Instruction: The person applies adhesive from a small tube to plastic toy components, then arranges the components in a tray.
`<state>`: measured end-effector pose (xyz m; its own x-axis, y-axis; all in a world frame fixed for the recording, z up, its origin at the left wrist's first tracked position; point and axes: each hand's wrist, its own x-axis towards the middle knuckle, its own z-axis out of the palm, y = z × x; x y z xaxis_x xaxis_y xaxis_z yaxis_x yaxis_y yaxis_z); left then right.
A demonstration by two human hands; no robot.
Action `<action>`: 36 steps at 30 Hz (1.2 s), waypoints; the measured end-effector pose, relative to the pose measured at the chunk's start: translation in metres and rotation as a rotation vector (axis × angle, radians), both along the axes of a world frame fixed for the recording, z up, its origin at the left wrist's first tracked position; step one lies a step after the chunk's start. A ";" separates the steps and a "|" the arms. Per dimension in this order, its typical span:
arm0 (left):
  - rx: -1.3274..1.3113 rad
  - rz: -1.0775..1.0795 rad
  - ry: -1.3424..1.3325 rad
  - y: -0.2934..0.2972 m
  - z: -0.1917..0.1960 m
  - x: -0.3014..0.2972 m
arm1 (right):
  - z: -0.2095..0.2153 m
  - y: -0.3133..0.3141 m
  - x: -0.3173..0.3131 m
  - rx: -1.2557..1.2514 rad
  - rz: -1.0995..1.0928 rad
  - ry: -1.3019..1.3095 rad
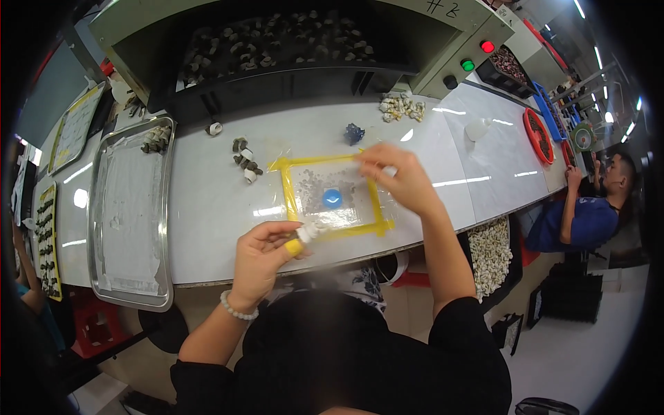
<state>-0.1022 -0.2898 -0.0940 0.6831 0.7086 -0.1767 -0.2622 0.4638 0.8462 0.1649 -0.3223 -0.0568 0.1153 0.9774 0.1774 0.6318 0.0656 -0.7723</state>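
Plainly, the left hand (261,257) pinches white pieces (311,232).

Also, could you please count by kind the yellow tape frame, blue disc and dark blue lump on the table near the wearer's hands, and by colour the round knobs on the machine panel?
Yellow tape frame: 1
Blue disc: 1
Dark blue lump: 1
Red knob: 1
Green knob: 1
Black knob: 1
Total: 6
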 end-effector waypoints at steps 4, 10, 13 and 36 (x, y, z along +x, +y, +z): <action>0.128 0.153 0.085 0.024 0.018 -0.039 | -0.015 0.027 0.063 0.328 -0.218 -0.413; 0.604 0.477 0.419 0.109 0.044 -0.103 | -0.030 0.037 0.087 0.086 -0.257 -0.548; 0.817 0.597 0.691 0.174 0.033 -0.138 | -0.020 0.030 0.072 0.004 -0.268 -0.494; 1.695 0.716 0.984 0.197 0.015 -0.092 | -0.021 -0.037 0.006 0.028 -0.287 -0.140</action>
